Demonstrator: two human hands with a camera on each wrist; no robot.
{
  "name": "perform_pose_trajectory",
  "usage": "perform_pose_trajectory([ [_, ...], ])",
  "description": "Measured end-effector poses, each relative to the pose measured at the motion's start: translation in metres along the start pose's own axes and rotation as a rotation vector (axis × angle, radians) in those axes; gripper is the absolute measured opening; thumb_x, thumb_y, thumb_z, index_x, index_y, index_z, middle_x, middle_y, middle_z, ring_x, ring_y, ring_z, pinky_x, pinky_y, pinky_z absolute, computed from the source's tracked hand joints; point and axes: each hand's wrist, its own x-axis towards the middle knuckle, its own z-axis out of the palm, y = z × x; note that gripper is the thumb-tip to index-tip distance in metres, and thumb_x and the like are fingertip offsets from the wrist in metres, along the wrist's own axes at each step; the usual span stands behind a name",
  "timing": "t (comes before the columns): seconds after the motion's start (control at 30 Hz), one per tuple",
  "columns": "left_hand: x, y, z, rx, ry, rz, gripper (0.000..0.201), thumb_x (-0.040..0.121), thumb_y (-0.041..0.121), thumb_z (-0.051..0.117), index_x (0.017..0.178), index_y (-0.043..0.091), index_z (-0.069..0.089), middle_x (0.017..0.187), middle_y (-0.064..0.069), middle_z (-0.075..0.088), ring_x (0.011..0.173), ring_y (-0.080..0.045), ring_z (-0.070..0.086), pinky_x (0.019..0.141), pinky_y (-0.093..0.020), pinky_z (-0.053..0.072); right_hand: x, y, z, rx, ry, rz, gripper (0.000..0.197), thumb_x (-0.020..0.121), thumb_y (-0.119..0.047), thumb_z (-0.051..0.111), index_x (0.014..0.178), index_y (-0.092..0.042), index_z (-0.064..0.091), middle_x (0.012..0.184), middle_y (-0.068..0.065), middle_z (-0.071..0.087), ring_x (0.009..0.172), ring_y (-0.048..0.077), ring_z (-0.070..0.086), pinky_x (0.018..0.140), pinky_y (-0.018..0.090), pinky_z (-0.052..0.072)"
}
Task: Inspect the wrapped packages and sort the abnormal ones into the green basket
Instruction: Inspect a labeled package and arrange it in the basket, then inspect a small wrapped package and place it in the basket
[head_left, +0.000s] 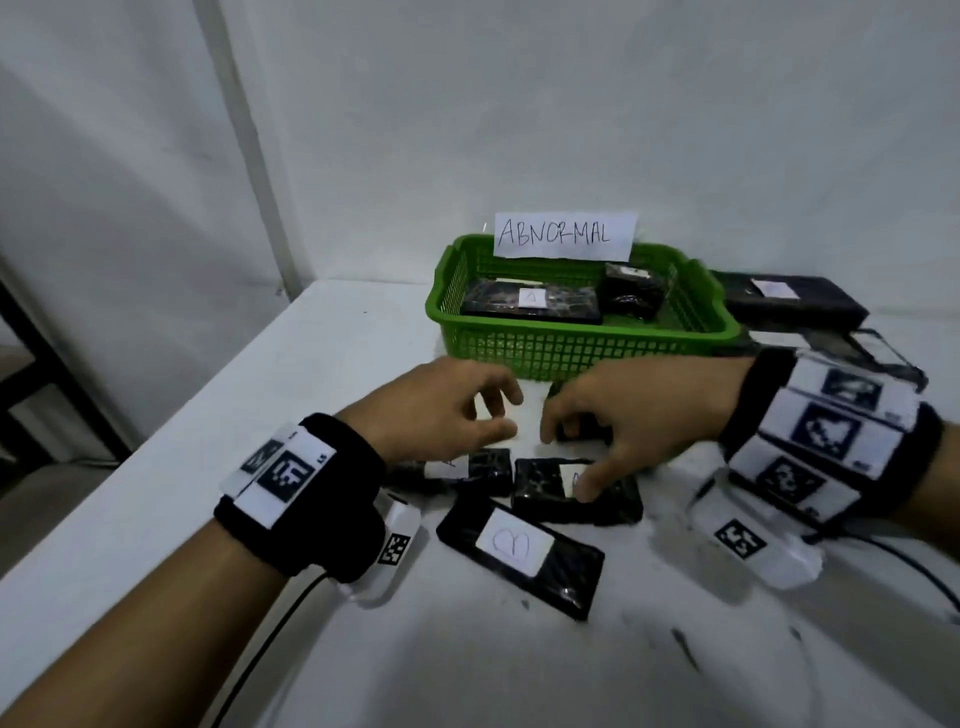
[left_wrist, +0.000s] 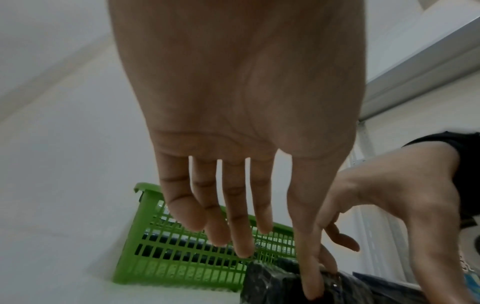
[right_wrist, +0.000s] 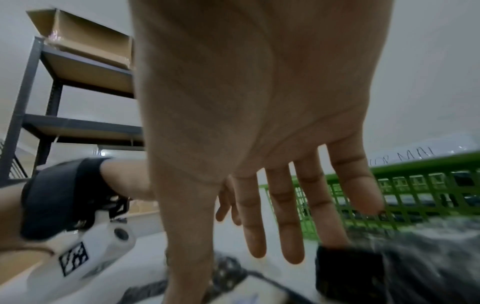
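While a package labelled B (head_left: 521, 557) lay nearest at lower centre of the worktop (head_left: 218, 467), the right hand (head_left: 618, 415) was spread, thumb pressed on another package (head_left: 550, 488). The left hand (head_left: 441, 405) was held relaxed, gripping nothing. Beyond, two packages were seen inside the green basket (head_left: 571, 348).

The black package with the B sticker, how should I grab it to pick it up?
The package marked B lies flat on the white table, long and thin, nothing on it. Probably best from above: take a grip across its two long edges, thumb on one, fingers on the other, near the middle. The left hand and right hand are both open.
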Motion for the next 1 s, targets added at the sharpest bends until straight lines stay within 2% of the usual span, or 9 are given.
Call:
perform_pose_trajectory([
  [0.13,-0.009,-0.005,0.010,0.020,-0.019,0.008,0.036,0.088,0.038,0.071,0.121,0.030,0.060,0.112,0.011,0.063,0.102,-0.014,0.059,0.092,-0.037,0.051,0.001,-0.005,0.028,-0.036,0.023,0.046,0.067,0.074,-0.065,0.077,0.130,-0.038,0.053,0.118,-0.012,0.061,0.102,0.014,0.059,0.086,0.035,0.052],
  [0.23,-0.017,-0.009,0.013,0.156,-0.111,-0.037,0.045,0.089,0.035,0.070,0.130,0.027,0.056,0.124,0.006,0.057,0.114,-0.014,0.049,0.100,-0.032,0.042,0.005,-0.005,0.037,-0.009,0.052,0.048,0.066,0.078,-0.059,0.076,0.133,-0.035,0.051,0.123,-0.007,0.063,0.101,0.015,0.060,0.086,0.035,0.053],
  [0.4,-0.022,-0.018,0.010,0.175,-0.129,-0.096,0.044,0.089,0.030,0.070,0.130,0.026,0.057,0.125,0.006,0.058,0.115,-0.013,0.054,0.087,-0.023,0.040,0.011,-0.008,0.041,0.011,0.142,0.054,0.049,0.082,-0.050,0.074,0.123,-0.034,0.054,0.103,-0.008,0.064,0.086,0.013,0.058,0.075,0.034,0.051],
  [0.5,-0.023,-0.013,0.000,0.018,-0.029,-0.072,0.042,0.089,0.047,0.066,0.128,0.032,0.058,0.117,0.011,0.064,0.110,-0.009,0.060,0.090,-0.027,0.049,0.004,-0.006,0.029,0.098,0.271,0.024,0.034,0.079,-0.041,0.075,0.104,-0.038,0.052,0.086,-0.012,0.060,0.076,0.008,0.057,0.065,0.033,0.047],
  [0.6,-0.017,-0.001,-0.013,-0.214,0.092,-0.039,0.047,0.087,0.056,0.063,0.127,0.033,0.057,0.106,0.011,0.070,0.098,-0.007,0.068,0.086,-0.031,0.056,-0.007,-0.005,0.005,0.232,0.481,-0.019,0.038,0.077,-0.035,0.082,0.101,-0.035,0.052,0.093,-0.012,0.062,0.082,0.009,0.059,0.065,0.025,0.042],
  [0.7,-0.002,0.009,-0.025,-0.423,0.253,0.025,0.030,0.091,0.031,0.069,0.117,0.021,0.058,0.092,0.002,0.069,0.083,-0.018,0.072,0.077,-0.037,0.061,-0.016,-0.001,-0.018,0.318,0.682,-0.054,0.049,0.070,-0.041,0.087,0.110,-0.028,0.061,0.106,-0.010,0.064,0.097,0.012,0.061,0.081,0.029,0.050],
  [0.8,0.021,0.018,-0.037,-0.616,0.349,0.077,0.018,0.093,0.014,0.067,0.109,0.013,0.057,0.085,-0.002,0.065,0.074,-0.019,0.067,0.068,-0.031,0.057,-0.026,0.016,-0.029,0.404,0.883,-0.001,0.055,0.066,-0.049,0.086,0.113,-0.037,0.060,0.115,-0.011,0.059,0.103,0.009,0.060,0.084,0.025,0.048],
  [0.87,0.037,0.024,-0.046,-0.685,0.396,0.101,0.016,0.093,0.011,0.065,0.107,0.011,0.056,0.083,-0.002,0.065,0.068,-0.013,0.065,0.063,-0.027,0.056,-0.028,0.030,-0.031,0.626,1.005,0.028,0.053,0.071,-0.046,0.085,0.117,-0.033,0.061,0.114,-0.009,0.064,0.094,0.010,0.066,0.078,0.025,0.053],
  [1.0,0.073,0.036,-0.050,-0.771,0.416,0.169,0.016,0.096,0.016,0.064,0.108,0.015,0.055,0.093,-0.011,0.065,0.071,-0.017,0.067,0.065,-0.030,0.058,-0.023,0.054,-0.028,1.199,1.186,-0.041,0.041,0.079,-0.023,0.078,0.115,-0.011,0.064,0.083,-0.003,0.072,0.062,0.016,0.064,0.051,0.025,0.051],
])
